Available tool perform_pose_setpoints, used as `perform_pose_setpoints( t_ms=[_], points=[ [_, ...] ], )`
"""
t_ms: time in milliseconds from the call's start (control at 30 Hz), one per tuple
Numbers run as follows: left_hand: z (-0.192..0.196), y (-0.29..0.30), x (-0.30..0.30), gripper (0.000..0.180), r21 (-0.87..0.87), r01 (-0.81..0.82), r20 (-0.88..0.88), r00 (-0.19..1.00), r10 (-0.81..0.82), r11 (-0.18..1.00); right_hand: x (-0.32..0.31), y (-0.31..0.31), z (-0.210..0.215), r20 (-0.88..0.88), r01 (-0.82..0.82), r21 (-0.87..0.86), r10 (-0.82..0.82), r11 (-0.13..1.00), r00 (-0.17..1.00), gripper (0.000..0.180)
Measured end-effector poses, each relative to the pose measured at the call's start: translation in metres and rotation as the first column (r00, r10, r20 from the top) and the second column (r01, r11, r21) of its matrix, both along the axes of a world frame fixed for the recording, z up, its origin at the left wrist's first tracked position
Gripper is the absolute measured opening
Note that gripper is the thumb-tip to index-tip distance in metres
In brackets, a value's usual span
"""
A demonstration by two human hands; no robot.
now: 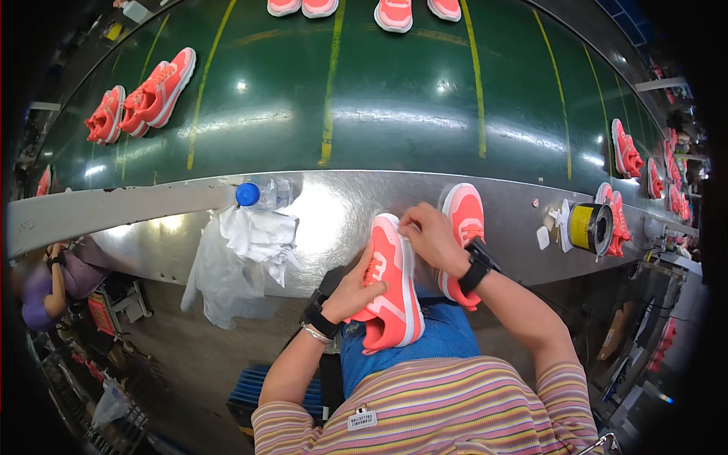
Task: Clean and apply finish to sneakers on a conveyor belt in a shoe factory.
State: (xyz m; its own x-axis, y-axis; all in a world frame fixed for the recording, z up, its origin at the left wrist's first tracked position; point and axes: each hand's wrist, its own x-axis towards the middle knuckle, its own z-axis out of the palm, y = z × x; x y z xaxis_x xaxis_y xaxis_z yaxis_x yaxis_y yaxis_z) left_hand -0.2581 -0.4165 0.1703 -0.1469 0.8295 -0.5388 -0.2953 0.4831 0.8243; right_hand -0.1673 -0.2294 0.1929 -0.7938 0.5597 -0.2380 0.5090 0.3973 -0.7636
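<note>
Small white label [362,419], near, on my striped shirt [470,402]: two lines of dark capitals, legible to me. Yellow label [580,226], right, on a round can [603,230]: any print too small to read

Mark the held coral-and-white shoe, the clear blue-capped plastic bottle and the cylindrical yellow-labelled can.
Held coral-and-white shoe [395,277]: head view, side of its upper.
Clear blue-capped plastic bottle [270,193]: head view, its transparent body.
Cylindrical yellow-labelled can [583,227]: head view, its label.
</note>
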Motion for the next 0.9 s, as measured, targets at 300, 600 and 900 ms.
perform_pose_setpoints(
  t_ms=[300, 600, 900],
  points=[
    [0.009, 0.008, 0.004, 0.085, -0.112, 0.042, -0.073, 0.996, -0.051, 0.993, -0.001, 0.003, -0.002, -0.008, -0.067, -0.066, 0.067, 0.996, 0.998, 0.006],
    [0.012, 0.006, 0.004, 0.085, -0.089, 0.052, -0.154, 0.986, -0.065, 0.995, 0.01, -0.002, -0.002, -0.041, -0.044, -0.089, 0.04, 0.995, 0.998, 0.006],
    [0.002, 0.001, 0.005, 0.085, -0.046, 0.03, -0.156, 0.987, -0.037, 0.998, 0.004, 0.001, -0.003, -0.04, -0.074, -0.028, 0.073, 0.997, 0.997, 0.005]
  ],
)
